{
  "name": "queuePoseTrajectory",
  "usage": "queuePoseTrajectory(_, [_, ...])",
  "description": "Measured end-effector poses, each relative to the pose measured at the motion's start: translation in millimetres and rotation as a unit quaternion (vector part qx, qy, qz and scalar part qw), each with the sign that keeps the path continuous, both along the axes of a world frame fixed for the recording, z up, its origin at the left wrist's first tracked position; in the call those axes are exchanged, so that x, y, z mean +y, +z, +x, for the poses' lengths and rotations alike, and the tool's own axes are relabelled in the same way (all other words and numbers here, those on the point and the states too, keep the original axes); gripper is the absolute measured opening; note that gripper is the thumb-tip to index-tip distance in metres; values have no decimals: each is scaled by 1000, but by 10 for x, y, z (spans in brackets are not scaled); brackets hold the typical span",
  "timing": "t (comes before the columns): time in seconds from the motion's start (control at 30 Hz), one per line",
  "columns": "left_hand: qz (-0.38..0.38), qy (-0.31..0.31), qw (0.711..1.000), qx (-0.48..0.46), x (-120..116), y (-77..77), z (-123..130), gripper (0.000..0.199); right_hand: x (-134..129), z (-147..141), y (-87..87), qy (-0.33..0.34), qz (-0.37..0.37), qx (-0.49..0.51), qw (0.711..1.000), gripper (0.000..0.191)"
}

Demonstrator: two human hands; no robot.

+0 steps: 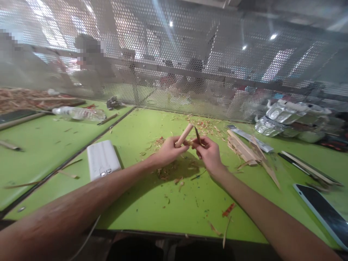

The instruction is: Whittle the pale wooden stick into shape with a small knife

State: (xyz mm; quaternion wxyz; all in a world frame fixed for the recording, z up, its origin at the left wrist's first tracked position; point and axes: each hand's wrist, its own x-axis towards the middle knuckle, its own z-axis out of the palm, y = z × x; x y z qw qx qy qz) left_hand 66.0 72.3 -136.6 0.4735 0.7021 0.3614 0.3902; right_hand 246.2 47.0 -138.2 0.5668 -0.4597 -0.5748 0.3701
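My left hand (172, 149) is closed around a short round wooden stick (185, 134), which tilts up and to the right. Just to its right, my right hand (209, 152) pinches a thin dark blade (197, 135), its tip pointing up beside the stick's upper end. A small yellowish piece (189, 143) shows between the fingertips of both hands; I cannot tell which hand holds it. Wood shavings (166, 172) lie on the green table (152, 203) under and around the hands.
Left of my forearm sits a white power bank (103, 159). Wood strips (244, 146), a plastic sleeve (251, 138) and a phone (320, 210) lie to the right. A clear bottle (78, 113) lies far left. Foil-wrapped items (288, 116) stand before a perforated metal screen (206, 72), with people behind it.
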Motion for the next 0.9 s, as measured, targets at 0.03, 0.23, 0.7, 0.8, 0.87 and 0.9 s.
queuePoseTrajectory(0.03, [11, 7, 1000, -2, 1, 0, 4, 20, -3, -2, 8, -7, 11, -9, 1000, 22])
queuePoseTrajectory(0.23, [20, 29, 999, 16, 32, -30, 29, 16, -66, -55, 21, 20, 39, -59, 997, 25])
queuePoseTrajectory(0.7, [6, 33, 999, 0, 33, -54, 36, 10, -101, -58, -4, 6, 64, -97, 993, 16])
queuePoseTrajectory(0.8, [10, 57, 998, 0, 22, -45, 48, 5, -99, -54, 8, 8, 54, -101, 993, 17])
queuePoseTrajectory(0.87, [-1, 64, 998, -4, 15, -43, 50, 5, -98, -47, 15, 13, 52, -108, 993, 16])
queuePoseTrajectory(0.9, [-8, 64, 998, -6, 12, -45, 51, 5, -97, -45, 17, 14, 53, -112, 992, 15])
